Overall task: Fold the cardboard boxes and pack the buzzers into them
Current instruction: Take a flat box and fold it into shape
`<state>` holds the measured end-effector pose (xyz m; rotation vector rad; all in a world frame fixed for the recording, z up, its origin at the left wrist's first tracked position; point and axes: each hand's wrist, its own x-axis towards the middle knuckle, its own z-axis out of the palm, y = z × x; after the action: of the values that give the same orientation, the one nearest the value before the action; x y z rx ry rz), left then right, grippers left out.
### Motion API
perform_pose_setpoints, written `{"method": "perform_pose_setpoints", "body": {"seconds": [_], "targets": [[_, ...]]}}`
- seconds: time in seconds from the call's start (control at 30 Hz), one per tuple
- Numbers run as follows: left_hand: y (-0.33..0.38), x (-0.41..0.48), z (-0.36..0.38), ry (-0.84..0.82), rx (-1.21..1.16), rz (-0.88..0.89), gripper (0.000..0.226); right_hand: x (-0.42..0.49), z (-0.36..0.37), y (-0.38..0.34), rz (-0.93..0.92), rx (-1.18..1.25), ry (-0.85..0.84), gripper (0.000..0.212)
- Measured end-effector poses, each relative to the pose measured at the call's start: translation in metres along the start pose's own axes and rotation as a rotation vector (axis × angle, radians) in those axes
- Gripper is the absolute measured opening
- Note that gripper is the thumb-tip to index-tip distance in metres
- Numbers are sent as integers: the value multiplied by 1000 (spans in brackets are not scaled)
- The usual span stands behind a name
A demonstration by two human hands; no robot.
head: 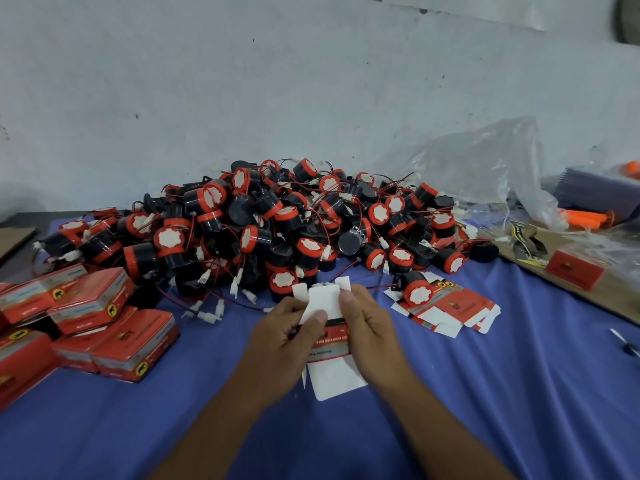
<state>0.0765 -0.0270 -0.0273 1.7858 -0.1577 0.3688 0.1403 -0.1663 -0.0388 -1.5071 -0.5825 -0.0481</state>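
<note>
The unfolded cardboard box point(325, 344) is held at lower centre of the frame, just above the blue cloth point(485, 393). Its long axis runs nearly straight up the frame, a broad white flap at the bottom end and three small white tabs at the top end, pointing toward the heap of buzzers point(277, 223). Its white inner side faces the camera; a red printed band crosses the middle. The left hand point(291, 337) pinches the box's left edge, thumb flat on the white panel, and the right hand point(370, 327) pinches the right edge with its thumb near the top tabs.

Both hands cover the box's sides, so its full outline cannot be made out. The print on the band lies sideways and partly under the thumbs — one word looks like "reversing", the rest is too small.

To the right of the hands lies a fanned stack of flat boxes point(446, 313) with one buzzer point(417, 292) resting on it. At the left edge sit folded boxes point(104, 317), red with a yellow round badge bearing a dark animal figure; some are cut off by the frame. Their lettering is unreadable. In the upper right a clear plastic bag point(485, 174) slumps beside the heap, blurring what lies behind it.
</note>
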Motion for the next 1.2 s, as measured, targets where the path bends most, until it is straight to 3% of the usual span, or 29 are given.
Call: {"method": "perform_pose_setpoints", "body": {"seconds": [0.1,0.2,0.33,0.37,0.5,0.63,0.73,0.83,1.03,1.2], "targets": [[-3,0,0,40,-148,-44,18,-2,2,-1,-53,-23,-20,30],[-4,-1,3,159,-183,23,20,-3,6,0,-123,-109,4,35],[-10,2,6,283,-231,102,73,-7,7,6,-134,-121,10,29],[-14,1,6,272,-201,106,75,-8,7,7,-128,-124,9,26],[-26,-1,4,189,155,125,37,-4,4,10,-59,-230,49,19],[-30,-1,4,229,423,295,44,1,2,8,-67,-493,145,24],[-31,-1,2,170,470,284,57,0,2,3,29,-288,-21,20],[-29,-3,1,118,371,214,55,-3,2,0,186,17,-178,20],[-20,-4,-3,111,-158,13,38,-2,0,-2,196,424,-181,10],[-15,-1,-17,-40,-33,37,32,-2,1,1,131,423,-114,12]]}}
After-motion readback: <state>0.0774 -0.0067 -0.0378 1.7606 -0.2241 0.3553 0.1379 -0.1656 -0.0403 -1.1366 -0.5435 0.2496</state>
